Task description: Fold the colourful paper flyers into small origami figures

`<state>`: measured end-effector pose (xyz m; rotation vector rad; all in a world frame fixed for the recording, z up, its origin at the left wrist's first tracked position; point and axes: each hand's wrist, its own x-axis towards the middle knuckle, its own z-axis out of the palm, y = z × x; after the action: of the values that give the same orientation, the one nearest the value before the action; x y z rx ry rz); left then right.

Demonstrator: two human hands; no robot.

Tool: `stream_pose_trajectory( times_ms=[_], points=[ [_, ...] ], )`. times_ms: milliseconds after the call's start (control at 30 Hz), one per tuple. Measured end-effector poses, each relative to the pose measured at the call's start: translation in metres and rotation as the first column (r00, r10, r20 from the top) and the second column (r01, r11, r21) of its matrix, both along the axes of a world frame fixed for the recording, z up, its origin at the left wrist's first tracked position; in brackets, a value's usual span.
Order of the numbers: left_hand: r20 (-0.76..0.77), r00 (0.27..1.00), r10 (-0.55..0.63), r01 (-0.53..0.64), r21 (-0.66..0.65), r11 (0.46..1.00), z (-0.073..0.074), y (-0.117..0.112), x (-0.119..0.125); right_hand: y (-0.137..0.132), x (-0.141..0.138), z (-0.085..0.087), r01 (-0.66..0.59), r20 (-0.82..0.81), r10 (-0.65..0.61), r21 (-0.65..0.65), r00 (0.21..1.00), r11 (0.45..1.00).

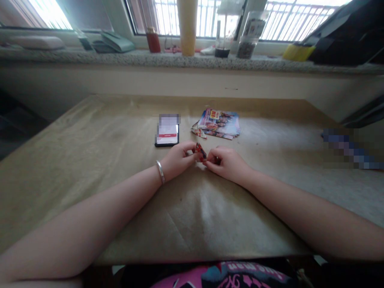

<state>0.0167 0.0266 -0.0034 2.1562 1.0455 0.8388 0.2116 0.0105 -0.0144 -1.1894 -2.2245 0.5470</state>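
Note:
Between my two hands is a small folded piece of printed paper [200, 150], red and dark in colour. My left hand [179, 159], with a silver bangle on the wrist, pinches it between thumb and fingers. At its lower right edge my right hand [226, 161] pinches it too, fingers curled in. Just beyond lies another small folded paper piece [199, 133]. It touches or nearly touches a stack of colourful printed leaflets [222, 123]. Left of these, a phone [167, 131] lies flat with its screen lit.
A tan cloth covers the table [126, 120]. At the right edge lies a blurred bluish item [351, 149]. On the stone windowsill [120, 59] stand a red-brown jar [153, 41], a tall yellowish cylinder [188, 28], clear containers and a dark bag [345, 36].

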Motion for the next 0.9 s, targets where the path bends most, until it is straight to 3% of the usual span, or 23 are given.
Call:
stream_pose_trajectory(
  times_ms=[133, 300, 667, 900],
  points=[
    [0.007, 1.000, -0.022, 0.023, -0.081, 0.996, 0.001, -0.001, -0.001, 0.001, 0.001, 0.003, -0.012, -0.168, 0.003, -0.052, 0.986, 0.999],
    [-0.052, 0.992, -0.116, 0.112, -0.084, 0.990, 0.001, 0.000, -0.001, 0.005, 0.002, 0.003, -0.039, -0.454, -0.029, -0.141, 0.891, 0.989],
    [-0.102, 0.969, -0.226, 0.221, -0.060, 0.973, 0.000, 0.004, -0.003, 0.011, 0.002, -0.004, -0.334, -0.663, -0.005, -0.384, 0.749, 0.861],
    [-0.119, 0.943, -0.310, 0.306, -0.054, 0.951, -0.001, 0.006, -0.005, 0.011, 0.003, -0.003, -0.404, -0.684, -0.019, -0.452, 0.729, 0.795]
  ],
)
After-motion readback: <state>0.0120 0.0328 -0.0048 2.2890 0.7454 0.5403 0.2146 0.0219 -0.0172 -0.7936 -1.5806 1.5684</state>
